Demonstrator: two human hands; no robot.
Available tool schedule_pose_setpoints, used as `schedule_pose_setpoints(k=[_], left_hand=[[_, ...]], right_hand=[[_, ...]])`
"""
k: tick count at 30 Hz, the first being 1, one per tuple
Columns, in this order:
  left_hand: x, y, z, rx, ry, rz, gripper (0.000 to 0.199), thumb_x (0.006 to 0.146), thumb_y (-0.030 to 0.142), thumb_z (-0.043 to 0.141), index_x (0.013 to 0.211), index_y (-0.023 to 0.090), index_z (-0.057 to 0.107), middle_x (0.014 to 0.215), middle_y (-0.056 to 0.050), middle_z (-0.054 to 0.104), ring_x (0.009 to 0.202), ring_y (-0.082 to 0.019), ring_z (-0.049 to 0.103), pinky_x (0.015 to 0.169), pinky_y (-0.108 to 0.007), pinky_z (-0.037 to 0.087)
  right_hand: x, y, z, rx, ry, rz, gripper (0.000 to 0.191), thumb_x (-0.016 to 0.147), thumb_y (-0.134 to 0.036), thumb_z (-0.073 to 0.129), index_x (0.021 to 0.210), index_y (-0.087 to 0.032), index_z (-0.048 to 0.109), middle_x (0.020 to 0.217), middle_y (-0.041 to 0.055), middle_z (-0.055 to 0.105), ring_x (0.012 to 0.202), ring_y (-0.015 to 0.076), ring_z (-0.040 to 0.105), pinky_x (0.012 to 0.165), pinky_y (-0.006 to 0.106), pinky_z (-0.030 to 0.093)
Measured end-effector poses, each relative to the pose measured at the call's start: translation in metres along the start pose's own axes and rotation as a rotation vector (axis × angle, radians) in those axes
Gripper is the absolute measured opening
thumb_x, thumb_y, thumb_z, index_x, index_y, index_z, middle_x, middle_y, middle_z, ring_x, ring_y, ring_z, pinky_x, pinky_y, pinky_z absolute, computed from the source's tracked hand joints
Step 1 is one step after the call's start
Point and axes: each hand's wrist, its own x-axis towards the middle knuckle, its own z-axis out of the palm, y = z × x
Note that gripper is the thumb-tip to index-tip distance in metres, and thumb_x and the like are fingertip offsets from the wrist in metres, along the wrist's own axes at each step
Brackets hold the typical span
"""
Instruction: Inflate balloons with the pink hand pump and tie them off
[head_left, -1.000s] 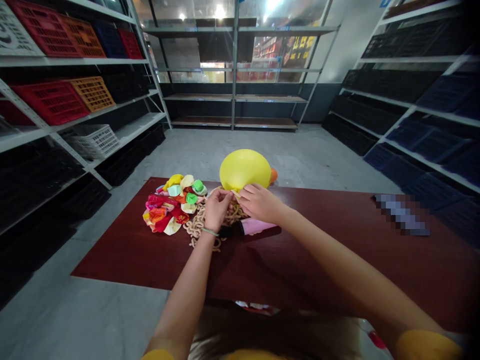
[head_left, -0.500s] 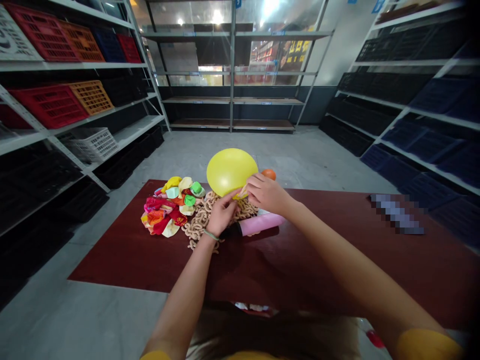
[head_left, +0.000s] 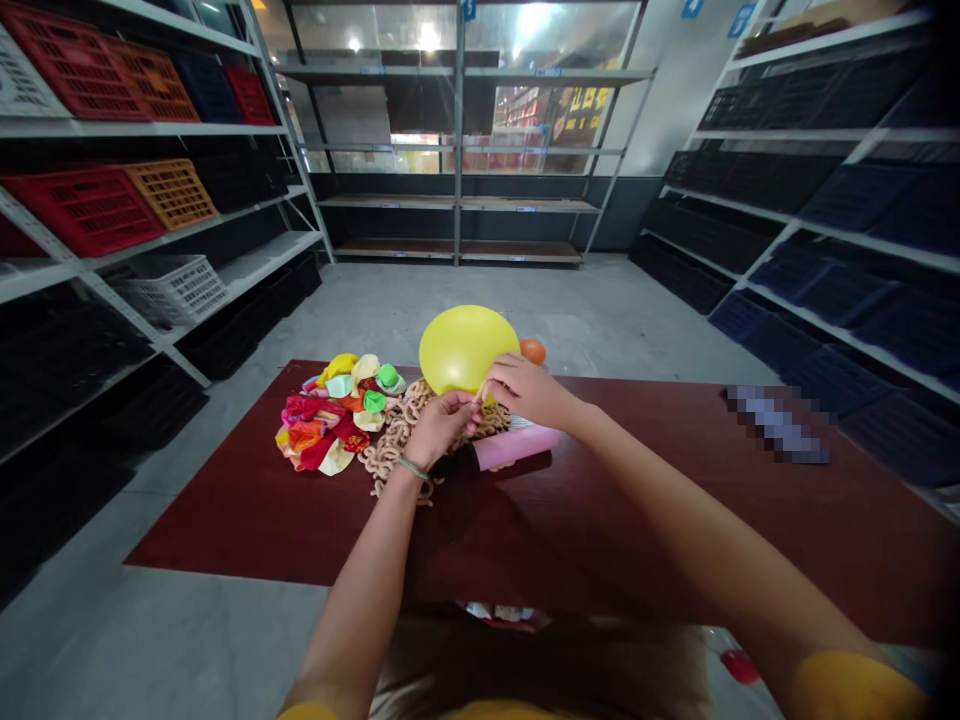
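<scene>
An inflated yellow balloon [head_left: 469, 350] stands just beyond my two hands, its neck toward me. My left hand [head_left: 442, 428], with a band round the wrist, is closed in a pinch at the balloon's neck. Close against it, my right hand [head_left: 525, 388] is also closed, its fingers pinching the neck end; a small pale strip shows between the fingertips. Below and around my hands lies a heap of beige curly pieces [head_left: 386, 450]. A pink cylinder with a black end [head_left: 517, 447], which looks like a balloon pump, lies under my right wrist.
Deflated coloured balloons [head_left: 322, 425] are heaped left on the dark red table [head_left: 247, 520]. Behind my right hand is an orange ball-like thing [head_left: 533, 351]. A blurred-out flat object [head_left: 780, 425] lies at the right. Shelves with crates [head_left: 82, 210] flank both sides.
The yellow balloon has dropped slightly and shifted a little to the right. My left fingers have drawn in at its neck, closer to my right fingertips. The view has turned slightly.
</scene>
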Motion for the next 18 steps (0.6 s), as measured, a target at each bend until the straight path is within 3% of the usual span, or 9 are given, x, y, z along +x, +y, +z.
schedule_pose_setpoints(k=[5, 11, 14, 18], left_hand=[[-0.003, -0.004, 0.005, 0.291, 0.021, 0.083, 0.033, 0.084, 0.050, 0.060, 0.081, 0.016, 0.062, 0.067, 0.000, 0.063, 0.052, -0.010, 0.053, 0.052, -0.022, 0.041], [-0.009, -0.009, 0.015, 0.989, 0.176, 0.428, 0.022, 0.090, 0.032, 0.057, 0.076, 0.016, 0.063, 0.070, -0.005, 0.066, 0.065, -0.017, 0.061, 0.061, -0.026, 0.043], [-0.009, -0.016, 0.017, 1.144, 0.226, 0.518, 0.021, 0.090, 0.029, 0.057, 0.077, 0.014, 0.064, 0.071, -0.008, 0.067, 0.064, -0.019, 0.062, 0.060, -0.028, 0.043], [-0.010, -0.019, 0.018, 1.187, 0.272, 0.582, 0.025, 0.093, 0.029, 0.052, 0.076, 0.014, 0.063, 0.071, -0.009, 0.066, 0.064, -0.018, 0.062, 0.060, -0.028, 0.042]], right_hand=[[0.002, -0.001, -0.002, -0.066, -0.021, 0.035, 0.030, 0.096, -0.028, 0.047, 0.069, -0.019, 0.057, 0.074, 0.0032, 0.058, 0.076, 0.0157, 0.050, 0.068, 0.030, 0.035], [0.004, -0.022, 0.005, -0.185, -0.031, 0.095, 0.036, 0.094, -0.038, 0.055, 0.067, -0.016, 0.064, 0.072, 0.0066, 0.061, 0.073, 0.0167, 0.051, 0.064, 0.032, 0.031], [0.005, -0.032, 0.012, -0.199, -0.017, 0.116, 0.036, 0.094, -0.040, 0.054, 0.068, -0.017, 0.065, 0.072, 0.0061, 0.061, 0.071, 0.0160, 0.051, 0.062, 0.032, 0.029], [0.003, -0.035, 0.010, -0.150, -0.028, 0.138, 0.040, 0.095, -0.040, 0.051, 0.065, -0.017, 0.063, 0.072, 0.0049, 0.061, 0.069, 0.0142, 0.050, 0.060, 0.031, 0.028]])
